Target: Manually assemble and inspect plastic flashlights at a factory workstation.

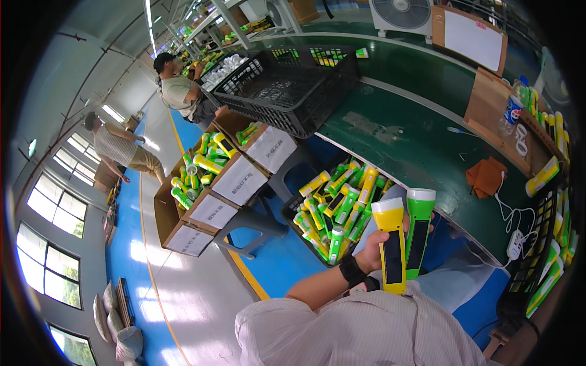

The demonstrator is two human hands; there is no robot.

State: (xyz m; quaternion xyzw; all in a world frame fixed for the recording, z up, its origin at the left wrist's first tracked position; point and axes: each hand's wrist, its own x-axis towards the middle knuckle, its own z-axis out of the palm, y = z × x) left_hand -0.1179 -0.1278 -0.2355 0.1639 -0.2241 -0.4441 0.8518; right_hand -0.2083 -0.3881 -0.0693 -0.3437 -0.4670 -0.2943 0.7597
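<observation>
My left hand (370, 252), with a black band and a watch at the wrist, is closed around two flashlights in front of my chest. One is a yellow flashlight (390, 235) with a white head; beside it stands a green flashlight (420, 229), also white-headed. Both have dark panels facing me and heads pointing up. Fingertips show past the green one's right edge. At the lower right, my right forearm stretches toward a black crate (537, 256) of green and yellow flashlights; its hand cannot be made out in the dark rim.
A crate of flashlights (336, 207) sits low beyond my left hand. Labelled cardboard boxes (244, 177) hold more. On the green table (390, 128) lie a black basket (293, 97), an orange cloth (486, 177), a power strip (516, 244) and a bottle (510, 114). Two people are at the left.
</observation>
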